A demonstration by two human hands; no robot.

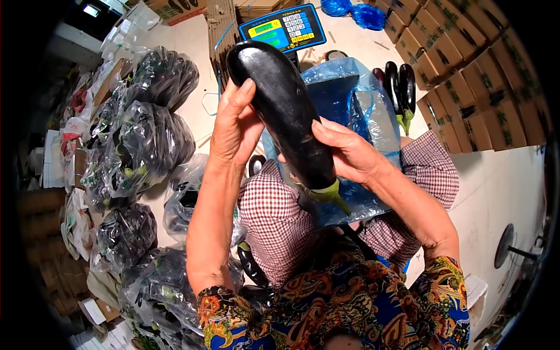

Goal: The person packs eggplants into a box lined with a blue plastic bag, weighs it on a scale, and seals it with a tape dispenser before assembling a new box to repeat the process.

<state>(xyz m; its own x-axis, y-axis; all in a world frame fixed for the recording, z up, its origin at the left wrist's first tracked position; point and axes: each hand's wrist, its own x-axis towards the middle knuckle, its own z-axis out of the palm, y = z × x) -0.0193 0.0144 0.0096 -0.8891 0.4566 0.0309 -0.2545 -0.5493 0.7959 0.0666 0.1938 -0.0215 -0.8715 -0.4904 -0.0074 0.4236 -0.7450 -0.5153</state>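
Note:
A large, glossy dark eggplant [286, 111] is held up in both hands, its green stem pointing down and to the right. My left hand [239, 122] grips its side near the upper part, thumb on the skin. Lower down, my right hand [350, 151] is wrapped around the other side near the stem end. Beneath the eggplant, a blue plastic bag [379, 131] lies spread open over a dark flat surface. Behind the eggplant's top end stands a digital scale display [283, 28] with lit green readouts and a keypad.
Clear bags of eggplants [149, 146] are piled along the left. Several loose eggplants [399, 87] lie right of the blue bag. Stacked cardboard boxes [484, 87] stand at the upper right, flattened cardboard [214, 35] beside the scale, and blue plastic [367, 17] behind it.

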